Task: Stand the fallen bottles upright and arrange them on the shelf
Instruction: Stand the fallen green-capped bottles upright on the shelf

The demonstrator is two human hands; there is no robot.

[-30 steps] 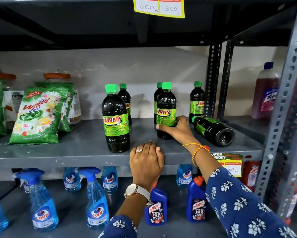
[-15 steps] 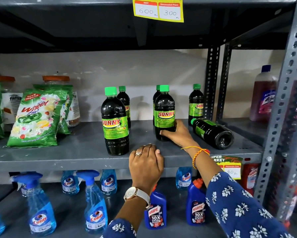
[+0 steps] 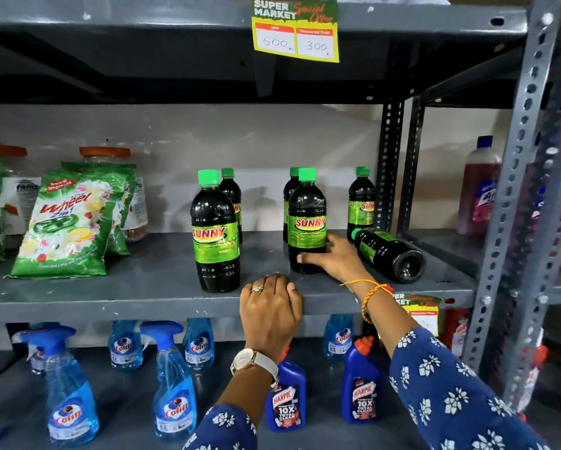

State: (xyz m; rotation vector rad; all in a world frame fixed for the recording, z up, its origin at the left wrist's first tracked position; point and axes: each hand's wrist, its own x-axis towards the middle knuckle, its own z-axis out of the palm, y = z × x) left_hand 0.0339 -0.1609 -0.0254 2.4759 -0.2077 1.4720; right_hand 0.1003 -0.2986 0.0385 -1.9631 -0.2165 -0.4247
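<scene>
Dark Sunny bottles with green caps stand on the grey middle shelf (image 3: 110, 287). My right hand (image 3: 334, 259) grips the base of an upright front bottle (image 3: 306, 219). Another upright bottle (image 3: 214, 235) stands to its left near the shelf's front. Three more stand behind: one at the back left (image 3: 232, 190), one (image 3: 291, 190) hidden mostly behind the held bottle, one at the back right (image 3: 361, 203). A fallen bottle (image 3: 391, 253) lies on its side to the right of my right hand, base toward me. My left hand (image 3: 271, 306) rests curled over the shelf's front edge.
Green Wheel detergent packs (image 3: 71, 222) and jars sit on the left of the shelf. Blue Colin spray bottles (image 3: 173, 378) and Harpic bottles (image 3: 287, 397) fill the shelf below. A perforated metal upright (image 3: 512, 222) stands at the right, with a pink bottle (image 3: 478, 190) beyond it.
My right hand has slid the upright front bottle slightly back and keeps hold of its base. My left hand stays on the shelf edge. The camera has tilted up a little.
</scene>
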